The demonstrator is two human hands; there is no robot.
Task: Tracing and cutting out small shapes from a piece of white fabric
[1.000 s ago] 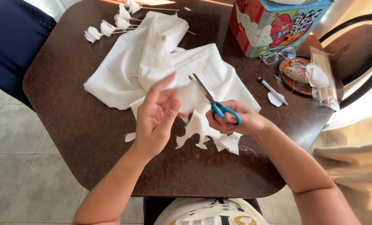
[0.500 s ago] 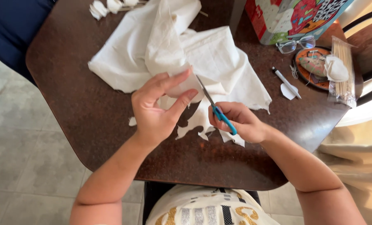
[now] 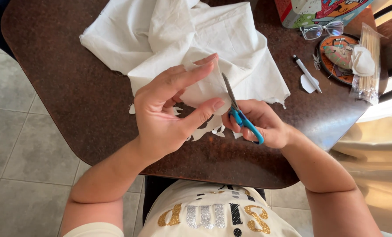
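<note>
A: Where's the cloth piece against the hands?

B: Left hand (image 3: 169, 114) pinches a small white cloth piece (image 3: 204, 90) between thumb and forefinger, holding it upright just above the table (image 3: 73, 101). Right hand (image 3: 259, 125) sits immediately to its right, closed around the blue handles of the scissors (image 3: 240, 112).

A: Blade direction?

B: Long axis of the scissors runs from the handles up and away from the person, tilted slightly left. The blades lie along the right edge of the piece, touching or nearly so; whether cloth sits between them I can't tell. The piece lies left of the blades, so the left hand is the one on the cloth.

A: Materials?

B: Thin woven fabric, soft, holding creases. Steel blades, plastic loops. A big rumpled white cloth (image 3: 174, 39) lies beyond the hands, its lower right edge ragged. Small white scraps (image 3: 209, 129) lie on the dark brown speckled tabletop under the hands.

A: Off to the side?

B: Far right: glasses (image 3: 321, 30), a pen (image 3: 306, 73) beside a small white cutout (image 3: 308, 84), a packet of wooden sticks (image 3: 368, 63), a colourful box (image 3: 319, 9).
</note>
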